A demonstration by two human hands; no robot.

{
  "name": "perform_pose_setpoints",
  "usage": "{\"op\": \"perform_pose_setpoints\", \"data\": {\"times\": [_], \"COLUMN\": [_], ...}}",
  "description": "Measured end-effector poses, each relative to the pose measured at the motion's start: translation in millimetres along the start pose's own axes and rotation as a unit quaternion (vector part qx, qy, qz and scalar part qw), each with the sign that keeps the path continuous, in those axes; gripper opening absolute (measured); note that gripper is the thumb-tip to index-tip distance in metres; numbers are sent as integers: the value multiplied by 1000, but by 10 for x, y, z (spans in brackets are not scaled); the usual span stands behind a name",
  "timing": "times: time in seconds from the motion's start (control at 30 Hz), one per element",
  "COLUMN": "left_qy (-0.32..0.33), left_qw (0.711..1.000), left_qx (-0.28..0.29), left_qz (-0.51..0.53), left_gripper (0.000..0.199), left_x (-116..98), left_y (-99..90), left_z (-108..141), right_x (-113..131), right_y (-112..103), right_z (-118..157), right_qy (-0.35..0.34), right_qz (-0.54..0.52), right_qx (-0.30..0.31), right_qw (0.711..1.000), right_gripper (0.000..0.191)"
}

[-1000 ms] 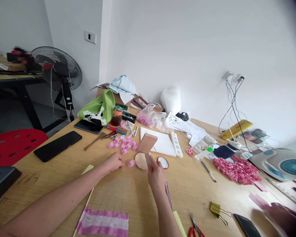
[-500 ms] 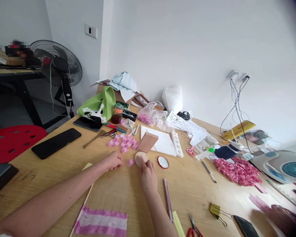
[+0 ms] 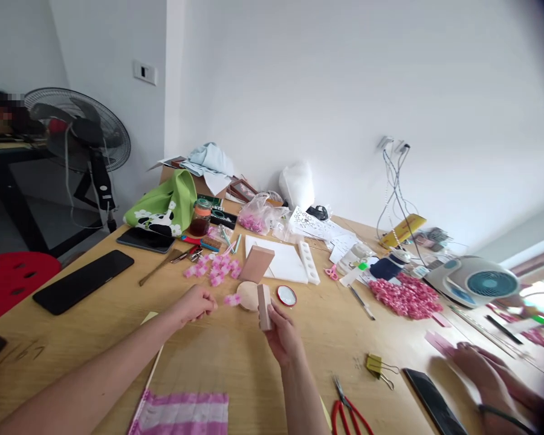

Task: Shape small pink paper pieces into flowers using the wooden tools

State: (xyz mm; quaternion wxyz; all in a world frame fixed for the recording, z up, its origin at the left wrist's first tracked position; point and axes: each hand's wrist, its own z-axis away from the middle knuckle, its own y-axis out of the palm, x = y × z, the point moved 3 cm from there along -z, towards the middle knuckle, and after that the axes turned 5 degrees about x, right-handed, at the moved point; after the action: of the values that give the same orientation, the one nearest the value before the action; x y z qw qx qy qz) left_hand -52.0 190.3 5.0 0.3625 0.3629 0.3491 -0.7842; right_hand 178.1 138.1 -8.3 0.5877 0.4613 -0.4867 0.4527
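Observation:
My right hand point(image 3: 284, 331) grips a small light-wood block point(image 3: 263, 307), held upright with fingers and thumb around it. Just behind and left of the block lies a round pale wooden disc point(image 3: 247, 296). My left hand point(image 3: 196, 303) is closed with its fingertips pressed together over the table; whatever may be between them is too small to make out. A pink-and-white petal-like piece point(image 3: 231, 299) lies between that hand and the disc. Beyond the disc stands a pinkish-brown block point(image 3: 257, 263). To its left is a cluster of pink pieces point(image 3: 217, 269).
A red-rimmed lid point(image 3: 286, 296) sits right of the disc. In front lies pink-and-white striped sheer fabric point(image 3: 184, 414) on a thin stick. Red-handled pliers point(image 3: 344, 402), a binder clip point(image 3: 379, 366) and a phone point(image 3: 435, 402) are at right, near another person's hands point(image 3: 485, 374).
My right hand has drawn back from over the disc, and the wooden block now shows plainly in it. My left hand stays pinched near the pink piece. The whole view has turned right.

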Motion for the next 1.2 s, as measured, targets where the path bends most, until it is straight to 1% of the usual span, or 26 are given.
{"op": "perform_pose_setpoints", "data": {"times": [0.13, 0.23, 0.33, 0.43, 0.6, 0.7, 0.8, 0.97, 1.03, 1.07, 1.1, 1.13, 1.2], "left_qy": [42, 59, 64, 63, 59, 53, 54, 46, 40, 35, 31, 29, 30], "left_qw": [998, 997, 996, 995, 995, 995, 994, 994, 994, 994, 994, 994, 994], "left_qx": [8, 18, 20, 16, 11, 10, 11, 14, 15, 15, 14, 14, 15], "left_qz": [39, 55, 65, 72, 75, 82, 94, 101, 102, 103, 103, 104, 102], "left_gripper": [27, 36, 41, 42, 44, 45, 46, 44, 44, 44, 44, 43, 42], "left_x": [-66, -93, -90, -69, -34, -13, 18, 94, 116, 125, 133, 140, 156], "left_y": [-13, -12, -6, 5, 37, 59, 78, 100, 108, 111, 115, 119, 130], "left_z": [172, 310, 435, 545, 694, 752, 789, 823, 835, 842, 847, 851, 854], "right_x": [13, 0, -17, -26, -55, -67, -69, -88, -108, -123, -141, -163, -213], "right_y": [-83, -68, -32, -17, -77, -103, -84, -47, -56, -73, -100, -140, -241], "right_z": [267, 405, 510, 597, 697, 752, 806, 856, 852, 844, 831, 815, 780], "right_qy": [47, 65, 65, 58, 75, 94, 113, 124, 125, 120, 109, 90, 32], "right_qz": [-136, -198, -225, -227, -253, -290, -324, -360, -355, -339, -307, -256, -97], "right_qx": [-1, -6, -17, -22, -19, -16, 0, 23, 21, 12, -4, -29, -91], "right_qw": [990, 978, 972, 972, 964, 952, 939, 925, 926, 933, 945, 962, 991], "right_gripper": [42, 38, 38, 41, 42, 41, 40, 32, 32, 34, 36, 37, 40]}}
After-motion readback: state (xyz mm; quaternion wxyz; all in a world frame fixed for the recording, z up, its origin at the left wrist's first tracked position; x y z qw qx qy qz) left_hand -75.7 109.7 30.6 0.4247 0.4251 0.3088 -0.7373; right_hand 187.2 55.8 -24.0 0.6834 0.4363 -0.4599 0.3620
